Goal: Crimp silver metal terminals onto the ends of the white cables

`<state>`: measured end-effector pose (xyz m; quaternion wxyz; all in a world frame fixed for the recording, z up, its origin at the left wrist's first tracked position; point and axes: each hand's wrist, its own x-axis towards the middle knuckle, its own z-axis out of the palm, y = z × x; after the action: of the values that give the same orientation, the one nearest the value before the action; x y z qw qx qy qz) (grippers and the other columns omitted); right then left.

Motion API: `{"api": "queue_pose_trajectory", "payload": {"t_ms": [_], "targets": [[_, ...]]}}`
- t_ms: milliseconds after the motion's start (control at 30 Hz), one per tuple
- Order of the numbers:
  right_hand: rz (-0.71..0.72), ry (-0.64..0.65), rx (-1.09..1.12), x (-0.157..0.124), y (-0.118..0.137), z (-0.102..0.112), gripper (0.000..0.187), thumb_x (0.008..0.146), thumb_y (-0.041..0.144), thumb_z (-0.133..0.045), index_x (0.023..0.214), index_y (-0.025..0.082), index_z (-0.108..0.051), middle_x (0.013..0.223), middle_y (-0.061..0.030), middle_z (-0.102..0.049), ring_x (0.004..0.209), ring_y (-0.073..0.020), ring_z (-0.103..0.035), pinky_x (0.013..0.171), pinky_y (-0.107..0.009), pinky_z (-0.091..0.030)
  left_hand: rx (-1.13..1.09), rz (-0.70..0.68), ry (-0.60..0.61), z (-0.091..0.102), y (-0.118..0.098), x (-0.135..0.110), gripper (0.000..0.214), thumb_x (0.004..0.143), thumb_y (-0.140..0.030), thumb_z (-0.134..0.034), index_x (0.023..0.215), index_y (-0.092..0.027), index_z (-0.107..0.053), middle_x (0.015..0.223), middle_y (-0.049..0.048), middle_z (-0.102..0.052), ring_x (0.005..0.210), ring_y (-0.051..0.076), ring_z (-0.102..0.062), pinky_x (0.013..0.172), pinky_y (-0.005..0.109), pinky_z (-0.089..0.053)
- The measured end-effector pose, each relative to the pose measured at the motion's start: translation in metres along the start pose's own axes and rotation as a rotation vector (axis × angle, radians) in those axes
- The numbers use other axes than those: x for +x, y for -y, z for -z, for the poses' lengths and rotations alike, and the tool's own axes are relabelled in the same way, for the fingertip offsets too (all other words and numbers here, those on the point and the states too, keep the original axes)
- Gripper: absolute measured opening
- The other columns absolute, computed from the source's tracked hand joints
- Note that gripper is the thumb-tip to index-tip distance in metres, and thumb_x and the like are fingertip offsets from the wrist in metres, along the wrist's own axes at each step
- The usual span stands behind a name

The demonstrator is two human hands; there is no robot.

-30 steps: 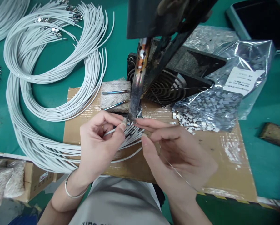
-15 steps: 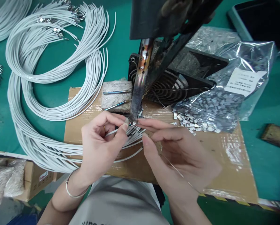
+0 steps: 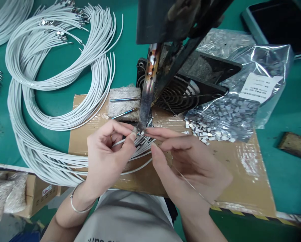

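My left hand (image 3: 107, 158) pinches the end of a white wire (image 3: 120, 142) between thumb and forefinger, holding it up to the tip of a fixed soldering iron (image 3: 145, 97). My right hand (image 3: 188, 161) pinches a thin strand of solder wire (image 3: 188, 183) and brings its end to the same tip. The solder trails back over my right wrist. Under both hands lies a fan of white wire ends (image 3: 140, 149) on a taped cardboard sheet (image 3: 243, 168).
Large coils of white wires (image 3: 54, 67) cover the green table at the left. A black fan (image 3: 185, 90) sits behind the iron. A clear bag of small metal terminals (image 3: 226, 117) lies at the right. A sponge pad with tweezers (image 3: 124, 104) sits left of the iron.
Almost nothing has changed. Both hands stay at the iron's tip, with only a slight shift of the view.
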<state>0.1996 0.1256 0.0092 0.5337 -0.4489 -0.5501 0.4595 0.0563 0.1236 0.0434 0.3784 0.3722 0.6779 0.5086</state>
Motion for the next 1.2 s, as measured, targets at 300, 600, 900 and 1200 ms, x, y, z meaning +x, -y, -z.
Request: {"api": "queue_pose_trajectory", "payload": {"t_ms": [300,600,900,1200], "targets": [[0.006,-0.021,-0.017,-0.0003,0.0013,-0.0004,0.025,0.088,0.004,-0.076,0.093,0.028,-0.071,0.115,-0.0023,-0.084,0.104,-0.0222,-0.081,0.093,-0.037,-0.065,-0.004,-0.007,0.014,0.0012,-0.0001,-0.0013,0.015,0.078,-0.007,-0.080,0.071,-0.019,-0.075,0.085,0.0029,-0.080,0.050,0.006,-0.043,0.043,0.021,-0.030],[0.003,-0.011,-0.051,0.0001,0.0001,0.0002,0.024,0.090,0.005,-0.075,0.093,0.028,-0.070,0.116,-0.0018,-0.084,0.106,-0.0225,-0.081,0.093,-0.037,-0.065,0.003,-0.010,0.012,0.0014,-0.0014,-0.0014,0.014,0.076,-0.007,-0.081,0.069,-0.018,-0.075,0.083,0.0032,-0.079,0.050,0.006,-0.046,0.043,0.020,-0.033],[0.024,-0.022,-0.022,-0.0005,-0.0001,-0.0009,0.027,0.088,0.003,-0.076,0.096,0.029,-0.072,0.114,-0.0007,-0.084,0.103,-0.0221,-0.081,0.093,-0.037,-0.066,-0.014,-0.003,0.020,0.0012,-0.0007,-0.0023,0.014,0.077,-0.006,-0.081,0.071,-0.018,-0.075,0.084,0.0030,-0.079,0.051,0.005,-0.046,0.044,0.019,-0.034],[0.025,-0.023,-0.044,0.0005,-0.0016,-0.0002,0.025,0.089,0.003,-0.075,0.094,0.028,-0.071,0.112,-0.0006,-0.084,0.103,-0.0209,-0.082,0.093,-0.034,-0.065,-0.002,-0.015,0.022,0.0007,0.0016,-0.0013,0.015,0.077,-0.006,-0.080,0.071,-0.018,-0.074,0.083,0.0004,-0.079,0.051,0.004,-0.047,0.044,0.018,-0.034]]}}
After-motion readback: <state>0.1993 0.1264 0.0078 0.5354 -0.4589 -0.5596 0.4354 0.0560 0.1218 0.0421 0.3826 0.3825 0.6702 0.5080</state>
